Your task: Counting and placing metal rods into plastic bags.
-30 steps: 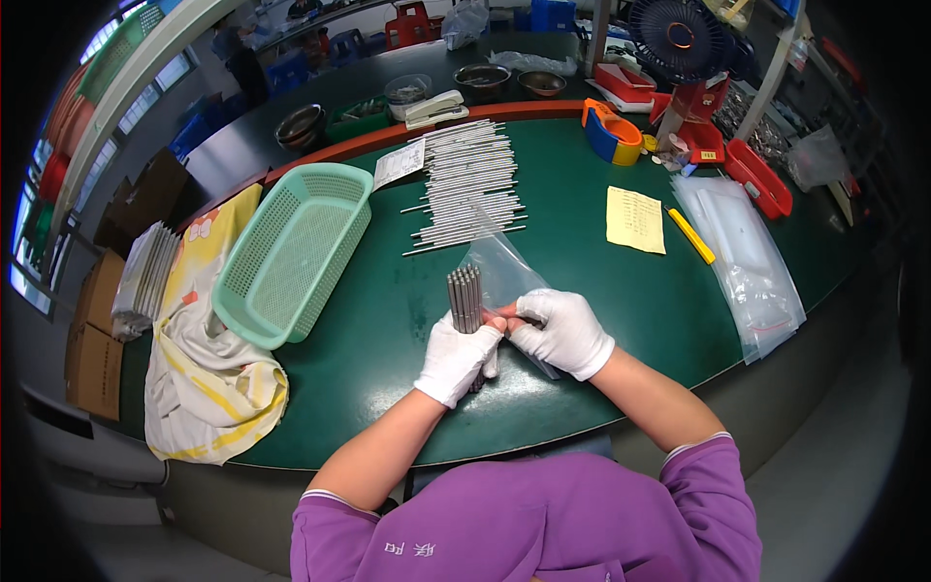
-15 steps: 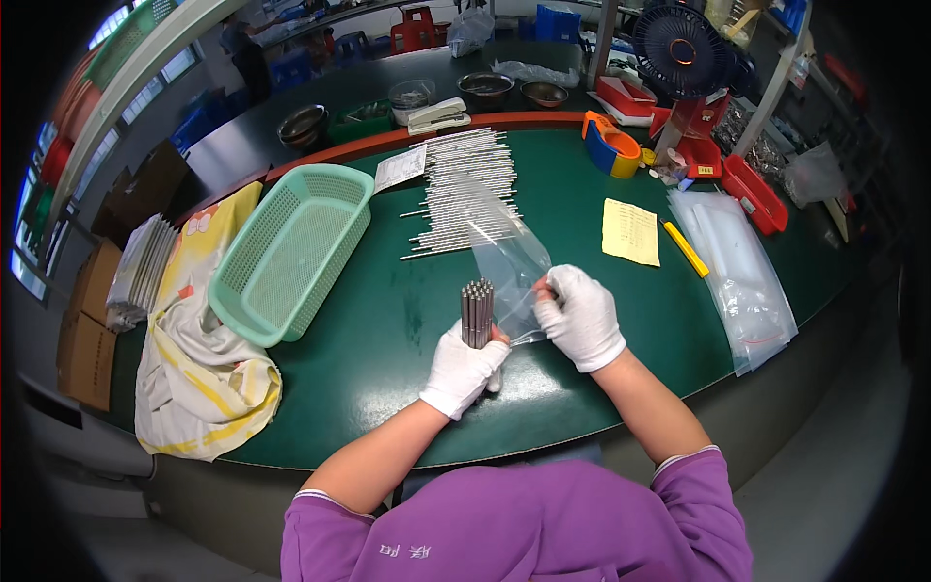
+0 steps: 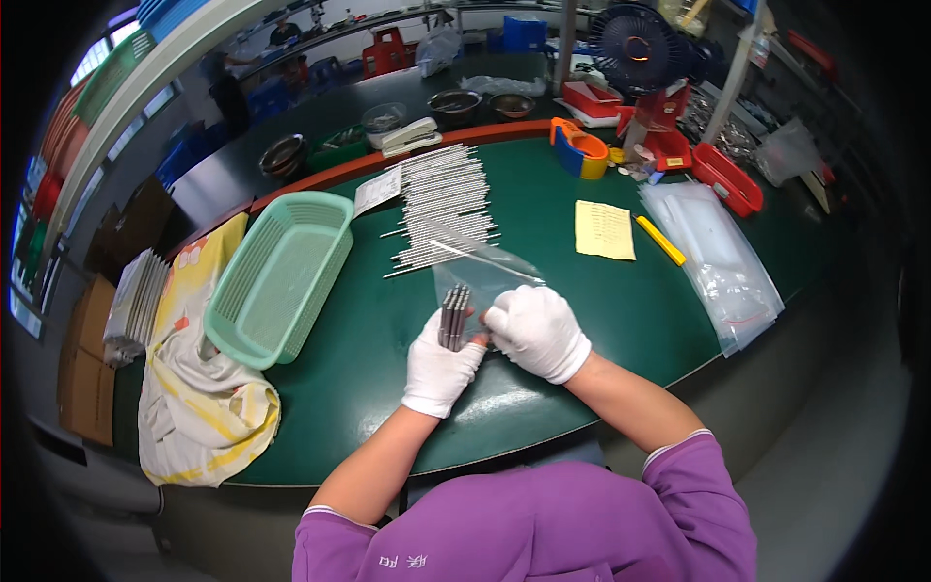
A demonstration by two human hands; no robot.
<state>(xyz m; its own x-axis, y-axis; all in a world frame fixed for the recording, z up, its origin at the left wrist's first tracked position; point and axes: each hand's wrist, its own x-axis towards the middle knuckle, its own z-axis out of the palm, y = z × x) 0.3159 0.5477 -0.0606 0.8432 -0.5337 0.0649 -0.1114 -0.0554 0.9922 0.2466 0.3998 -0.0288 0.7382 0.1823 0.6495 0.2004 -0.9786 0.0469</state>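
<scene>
My left hand (image 3: 438, 371), in a white glove with bare fingertips, is closed round a bundle of thin metal rods (image 3: 453, 318) that stands nearly upright. Just right of it, my gloved right hand (image 3: 538, 330) pinches the edge of a clear plastic bag (image 3: 485, 269). The bag spreads out beyond both hands, and part of it passes behind the bundle. Farther off, many more metal rods (image 3: 446, 199) lie side by side on the green table (image 3: 388, 407), their near ends close to the bag.
At left stand a pale green basket (image 3: 281, 276) and a crumpled yellow-white cloth (image 3: 208, 417). To the right lie a yellow note (image 3: 604, 231), a yellow cutter knife (image 3: 661, 241) and a stack of clear bags (image 3: 713, 262). Farther back are an orange-and-blue tape dispenser (image 3: 580, 150), red bins (image 3: 727, 179) and a fan (image 3: 637, 48).
My right hand has moved left, closer to the bundle, bringing the bag with it. The bag now lies lower and behind the rods. The whole view has shifted slightly.
</scene>
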